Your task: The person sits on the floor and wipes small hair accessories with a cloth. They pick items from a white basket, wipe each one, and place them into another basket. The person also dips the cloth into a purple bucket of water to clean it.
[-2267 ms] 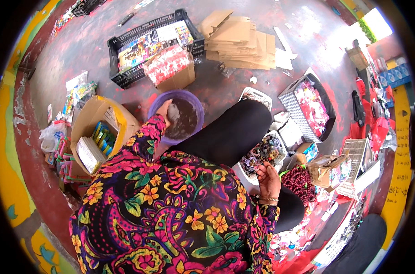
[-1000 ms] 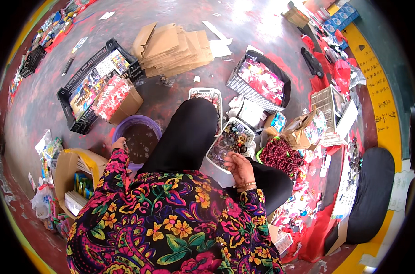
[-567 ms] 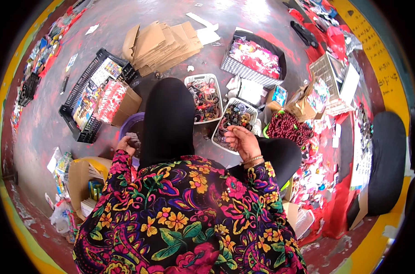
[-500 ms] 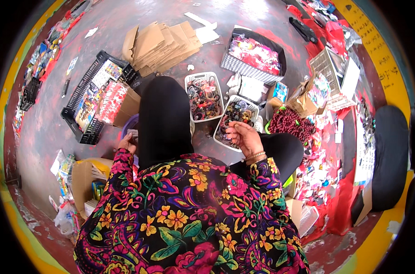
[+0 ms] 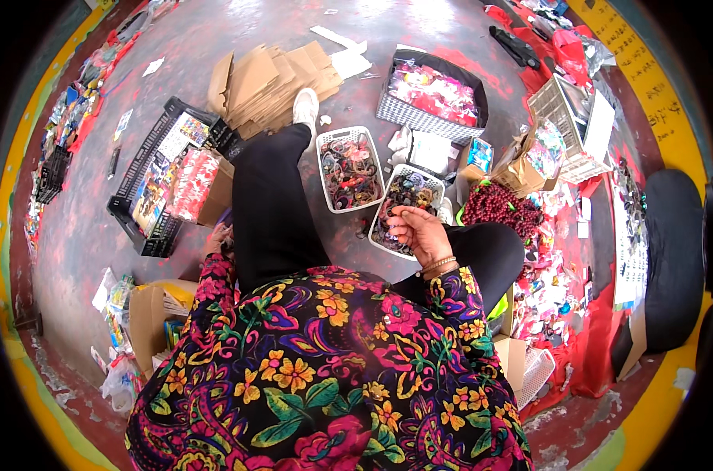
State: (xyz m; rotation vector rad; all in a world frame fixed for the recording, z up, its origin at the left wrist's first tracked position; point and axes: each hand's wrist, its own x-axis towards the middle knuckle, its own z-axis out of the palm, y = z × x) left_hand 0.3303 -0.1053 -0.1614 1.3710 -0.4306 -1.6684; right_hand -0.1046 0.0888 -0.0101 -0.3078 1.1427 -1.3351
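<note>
My right hand point(image 5: 419, 235) is raised in front of my right thigh, thumb and fingers pinched together. Whatever lies in the pinch is too small to make out. Just beyond it stands a white plastic basket point(image 5: 400, 250) of dark hair ties point(image 5: 410, 193). A second white basket point(image 5: 322, 169), to its left, holds hair ties in mixed colours point(image 5: 350, 174). My left hand point(image 5: 217, 239) is low beside my left leg, its fingers mostly hidden. A sliver of a purple rim point(image 5: 225, 218) shows by it.
Ahead lie flattened cardboard boxes point(image 5: 272, 86), near my white shoe point(image 5: 305, 108). A black crate point(image 5: 125, 212) with colourful packets is at left. At right are a checked bin point(image 5: 431, 122), dark red beads point(image 5: 498, 208), and a cardboard box point(image 5: 521, 177). Another open carton point(image 5: 146, 322) stands near left.
My left leg has stretched forward, bringing the shoe into view and covering most of the purple container. My left hand has become more hidden. The right hand stays pinched in about the same place.
</note>
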